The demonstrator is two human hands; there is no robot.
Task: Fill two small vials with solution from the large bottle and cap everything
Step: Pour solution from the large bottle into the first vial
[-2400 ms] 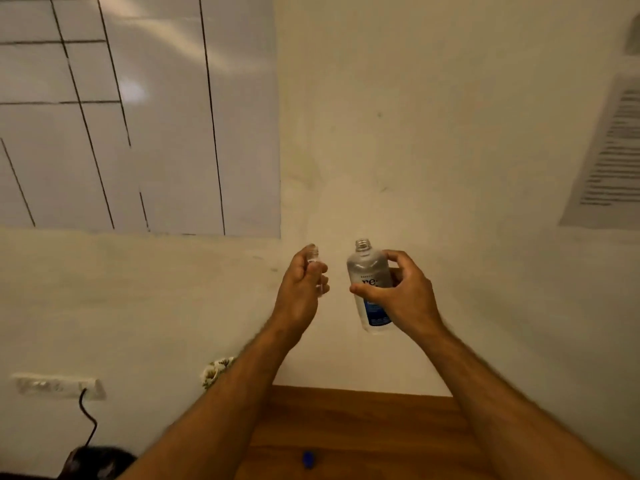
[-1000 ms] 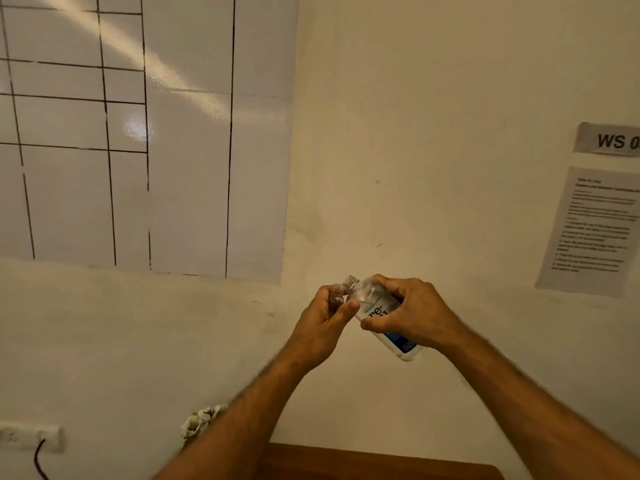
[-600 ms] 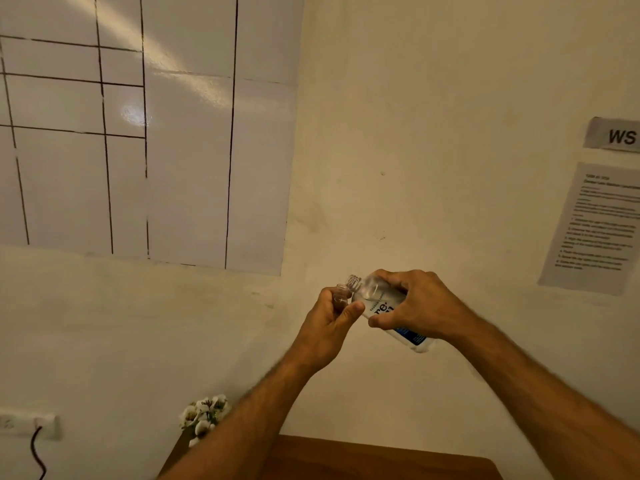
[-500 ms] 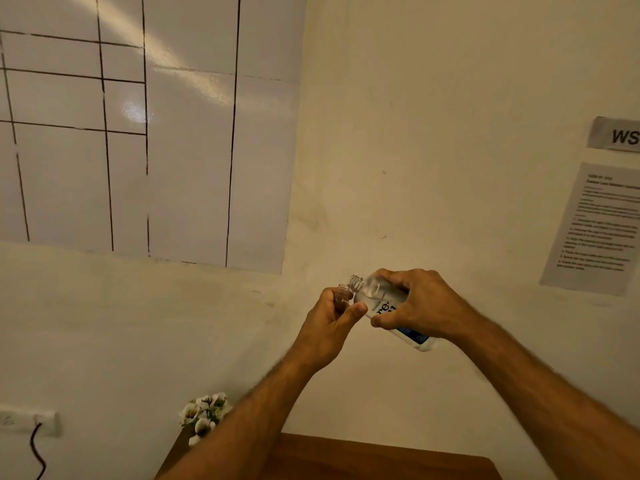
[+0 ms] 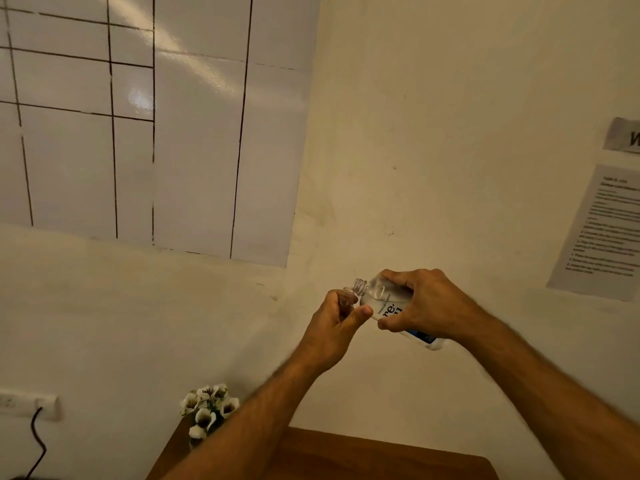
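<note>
My right hand (image 5: 427,303) grips the large clear bottle (image 5: 391,308), uncapped, with a blue-and-white label. The bottle is tilted down to the left, its threaded neck touching the mouth of a small clear vial (image 5: 347,297). My left hand (image 5: 332,329) is closed around that vial, which is mostly hidden by the fingers. Both hands are raised in front of the wall, well above the table. I cannot tell how much liquid is in the vial. The second vial and the caps are out of view.
A wooden table (image 5: 381,457) shows at the bottom edge, with a small bunch of white flowers (image 5: 207,410) at its far left corner. On the wall hang a white gridded board (image 5: 156,133), a printed sheet (image 5: 602,230), and a socket with a black cable (image 5: 34,410).
The bottle went from upright and apart from the vial to tilted with its neck on the vial's mouth. My view rose, and the table's blue cap left the frame.
</note>
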